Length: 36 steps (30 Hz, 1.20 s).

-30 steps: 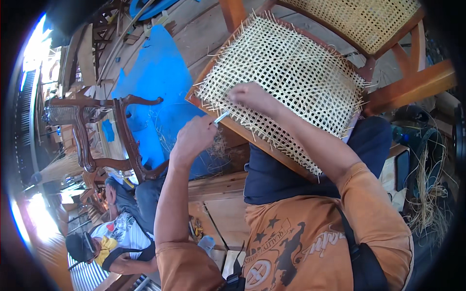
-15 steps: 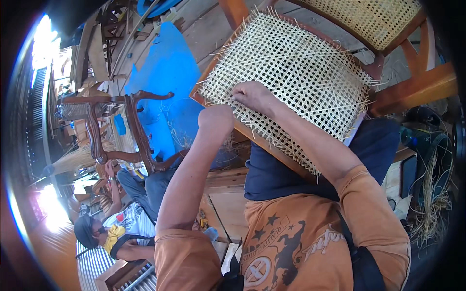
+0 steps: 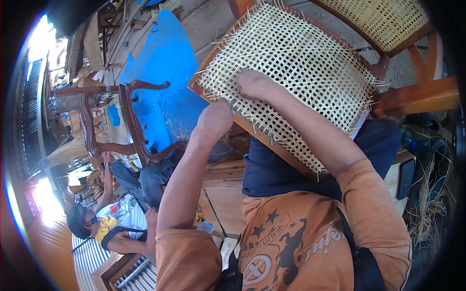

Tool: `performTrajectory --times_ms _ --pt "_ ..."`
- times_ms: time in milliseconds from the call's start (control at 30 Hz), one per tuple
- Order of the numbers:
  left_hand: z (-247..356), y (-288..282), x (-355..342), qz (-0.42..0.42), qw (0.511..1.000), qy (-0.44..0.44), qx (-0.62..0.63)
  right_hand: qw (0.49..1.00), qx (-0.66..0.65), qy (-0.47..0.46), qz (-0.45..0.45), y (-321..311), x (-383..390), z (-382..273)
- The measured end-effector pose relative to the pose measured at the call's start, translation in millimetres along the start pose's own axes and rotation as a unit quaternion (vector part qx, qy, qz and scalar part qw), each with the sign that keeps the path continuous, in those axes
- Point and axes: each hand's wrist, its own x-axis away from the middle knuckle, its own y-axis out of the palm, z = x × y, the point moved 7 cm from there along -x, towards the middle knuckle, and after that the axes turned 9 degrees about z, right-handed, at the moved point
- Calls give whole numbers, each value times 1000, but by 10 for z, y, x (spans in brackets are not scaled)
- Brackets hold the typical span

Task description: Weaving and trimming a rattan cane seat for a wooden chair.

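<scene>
A chair seat of pale woven cane (image 3: pixel 291 63) lies tilted across my lap, inside a reddish-brown wooden frame (image 3: pixel 272 145). Loose cane ends stick out all around its edges. My left hand (image 3: pixel 216 119) is closed at the frame's near-left edge, and a small greyish tip (image 3: pixel 232 103) shows beside its fingers. What that tip belongs to is hidden in the fist. Just to the right, my right hand (image 3: pixel 255 86) rests on the weave with its fingers curled under. Whether it pinches a cane strand cannot be made out.
The chair's caned back (image 3: pixel 374 22) and a wooden leg (image 3: pixel 417 97) extend to the right. A blue sheet (image 3: pixel 162 53) covers floor at the left. Beyond it, a co-worker (image 3: pixel 121 218) sits by a dark carved chair frame (image 3: pixel 131 123). Loose cane strands (image 3: pixel 429 203) hang at far right.
My right hand has moved slightly right, apart from the left. A greyish tip now shows at my left hand. The co-worker's near hand has come up in front of their body.
</scene>
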Motion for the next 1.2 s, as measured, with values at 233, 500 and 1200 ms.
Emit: performTrajectory --times_ms 233,500,1200 --pt "-104 52 15 -28 996 -57 70 998 57 -16 36 71 -47 -44" --pt "-194 66 -365 -131 976 -173 -27 998 13 34 -50 128 42 19" --pt "-153 -531 -186 -11 962 -35 -271 979 -56 -65 183 71 268 73"
